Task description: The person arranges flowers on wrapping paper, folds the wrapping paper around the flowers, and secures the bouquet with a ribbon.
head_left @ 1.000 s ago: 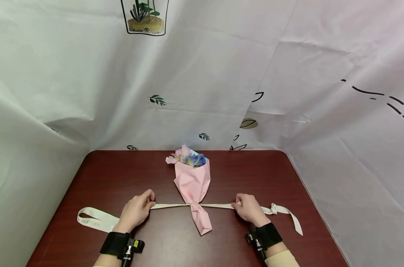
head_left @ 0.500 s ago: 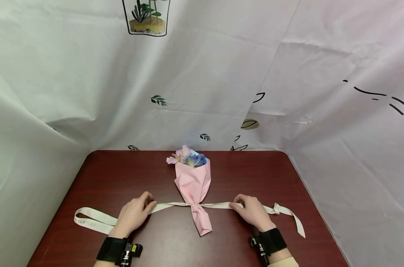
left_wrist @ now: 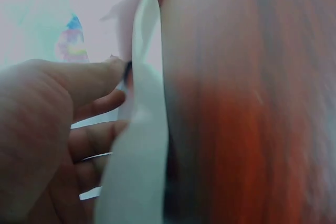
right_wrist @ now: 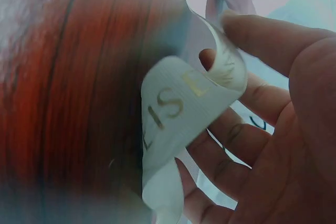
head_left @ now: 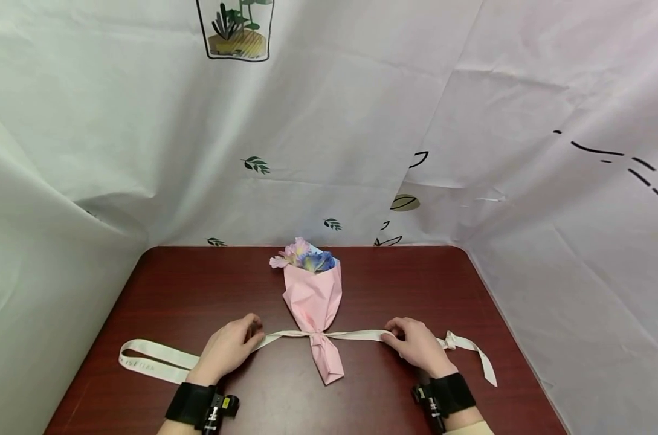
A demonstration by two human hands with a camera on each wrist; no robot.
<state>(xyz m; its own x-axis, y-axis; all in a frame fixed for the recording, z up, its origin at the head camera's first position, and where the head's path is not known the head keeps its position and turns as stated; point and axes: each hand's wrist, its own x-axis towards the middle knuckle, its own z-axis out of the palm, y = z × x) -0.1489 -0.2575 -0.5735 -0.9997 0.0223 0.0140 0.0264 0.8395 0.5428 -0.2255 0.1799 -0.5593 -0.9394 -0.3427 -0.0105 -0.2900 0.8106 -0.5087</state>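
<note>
A bouquet (head_left: 313, 296) in pink wrapping, with pink and blue flowers (head_left: 306, 258) at its top, lies on the dark red-brown table (head_left: 416, 290). A cream ribbon (head_left: 356, 335) circles its narrow neck and runs out to both sides. At its left stretch is the left hand (head_left: 228, 350); thumb and forefinger stand apart there, fingertips right at the ribbon (left_wrist: 144, 114) in the left wrist view. Opposite, the right hand (head_left: 418, 347) loosely holds the other stretch between thumb and fingers. Gold letters show on that ribbon (right_wrist: 181, 103), which twists past the fingers in the right wrist view.
The ribbon's left end forms a long flat loop (head_left: 154, 361) on the table. Its right tail (head_left: 475, 349) has a knot (head_left: 449, 340) beyond the right hand. White cloth (head_left: 329, 121) printed with leaves hangs behind the table and along its sides.
The ribbon, nearly straight a second ago, now hangs slacker on both sides. The left thumb and forefinger have parted and moved slightly right. The right hand has shifted slightly right. The bouquet stays put.
</note>
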